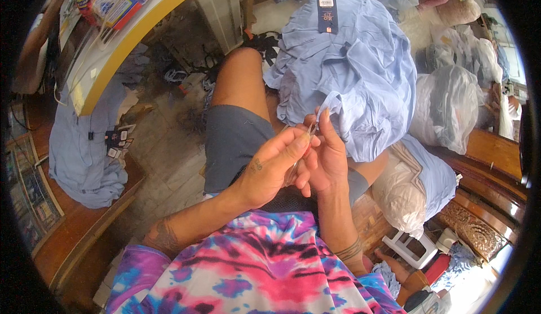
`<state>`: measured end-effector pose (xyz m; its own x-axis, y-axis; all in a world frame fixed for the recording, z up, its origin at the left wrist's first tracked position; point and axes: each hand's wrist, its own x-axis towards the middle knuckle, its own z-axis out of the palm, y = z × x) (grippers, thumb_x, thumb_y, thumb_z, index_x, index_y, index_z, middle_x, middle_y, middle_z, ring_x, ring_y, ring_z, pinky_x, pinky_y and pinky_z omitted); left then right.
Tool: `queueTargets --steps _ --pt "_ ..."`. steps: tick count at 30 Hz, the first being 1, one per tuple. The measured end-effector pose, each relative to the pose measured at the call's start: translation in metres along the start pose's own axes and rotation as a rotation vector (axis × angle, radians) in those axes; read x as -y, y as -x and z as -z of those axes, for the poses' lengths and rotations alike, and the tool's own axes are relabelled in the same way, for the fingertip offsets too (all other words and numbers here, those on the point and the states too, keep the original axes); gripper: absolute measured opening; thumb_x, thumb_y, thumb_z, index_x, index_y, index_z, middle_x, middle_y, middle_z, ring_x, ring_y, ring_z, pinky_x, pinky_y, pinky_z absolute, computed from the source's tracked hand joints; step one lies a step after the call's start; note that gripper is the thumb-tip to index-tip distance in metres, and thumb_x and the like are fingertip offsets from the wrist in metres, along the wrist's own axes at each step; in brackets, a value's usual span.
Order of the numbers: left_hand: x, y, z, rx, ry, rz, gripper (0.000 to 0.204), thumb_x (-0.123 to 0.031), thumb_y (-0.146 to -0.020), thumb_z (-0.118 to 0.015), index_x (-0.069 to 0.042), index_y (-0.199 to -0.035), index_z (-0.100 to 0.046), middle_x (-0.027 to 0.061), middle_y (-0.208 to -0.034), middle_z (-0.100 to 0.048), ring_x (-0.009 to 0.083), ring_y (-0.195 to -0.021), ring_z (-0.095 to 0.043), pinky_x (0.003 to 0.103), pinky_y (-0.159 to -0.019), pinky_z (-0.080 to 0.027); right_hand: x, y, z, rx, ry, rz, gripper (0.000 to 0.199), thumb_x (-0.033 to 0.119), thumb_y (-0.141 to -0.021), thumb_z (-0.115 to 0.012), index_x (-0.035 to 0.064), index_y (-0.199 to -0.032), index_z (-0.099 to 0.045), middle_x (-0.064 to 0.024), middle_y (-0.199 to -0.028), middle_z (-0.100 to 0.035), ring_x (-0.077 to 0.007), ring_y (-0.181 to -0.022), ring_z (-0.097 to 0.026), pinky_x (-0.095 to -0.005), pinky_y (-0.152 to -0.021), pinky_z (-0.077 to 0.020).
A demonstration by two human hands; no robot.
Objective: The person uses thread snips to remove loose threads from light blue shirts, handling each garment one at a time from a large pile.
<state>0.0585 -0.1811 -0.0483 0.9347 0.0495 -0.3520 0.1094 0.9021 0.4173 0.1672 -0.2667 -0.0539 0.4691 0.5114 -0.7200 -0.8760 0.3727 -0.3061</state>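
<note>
Light-blue shirt [360, 72] lies heaped on the lap, one strip pinched by right hand [327, 159] fingers; left hand [270, 167] grips a small metal tool [301, 148]. Keep fabric taut.

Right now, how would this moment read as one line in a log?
left hand: pinching small metal tool | right hand: holding strip of light blue shirt | shirt: heaped on lap | shirt's tag: dark

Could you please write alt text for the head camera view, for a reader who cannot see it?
Seen from above, the left hand and right hand meet over the lap, pinching a small clear item against a strip of a light blue shirt. Bagged garments lie to the right.
</note>
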Motion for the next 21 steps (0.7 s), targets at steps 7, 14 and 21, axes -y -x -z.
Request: queueTargets --steps 7,14,21 --pt "0.002 -0.001 0.001 0.001 0.016 -0.021 0.045 -0.039 -0.111 -0.042 0.0 -0.13 -0.05 0.0095 -0.096 -0.058 0.0129 -0.067 -0.058 0.034 -0.062 -0.06 0.002 -0.004 0.018 0.174 0.056 -0.031 0.033 0.04 -0.101 -0.064 0.0084 -0.109 -0.063 -0.0015 -0.071 -0.06 -0.0131 -0.042 -0.055 -0.0276 -0.039 -0.05" --pt "0.002 0.0 0.002 -0.013 0.031 -0.029 0.044 -0.039 -0.111 -0.041 0.0 -0.13 -0.052 0.0099 -0.097 -0.059 0.013 -0.068 -0.058 0.034 -0.062 -0.06 0.0 -0.003 0.021 0.199 0.079 -0.045 0.034 0.043 -0.101 -0.063 0.0087 -0.105 -0.06 -0.0023 -0.07 -0.061 -0.0159 -0.04 -0.056 -0.0317 -0.034 -0.05" --pt "-0.001 0.0 0.0 -0.012 0.055 -0.003 0.042 -0.038 -0.111 -0.043 -0.001 -0.128 -0.052 0.0088 -0.095 -0.058 0.0121 -0.066 -0.057 0.033 -0.062 -0.06 -0.006 -0.01 0.023 0.12 -0.047 -0.049 0.034 0.044 -0.102 -0.061 0.0112 -0.112 -0.061 -0.0032 -0.074 -0.064 -0.0188 -0.042 -0.06 -0.0357 -0.033 -0.052"
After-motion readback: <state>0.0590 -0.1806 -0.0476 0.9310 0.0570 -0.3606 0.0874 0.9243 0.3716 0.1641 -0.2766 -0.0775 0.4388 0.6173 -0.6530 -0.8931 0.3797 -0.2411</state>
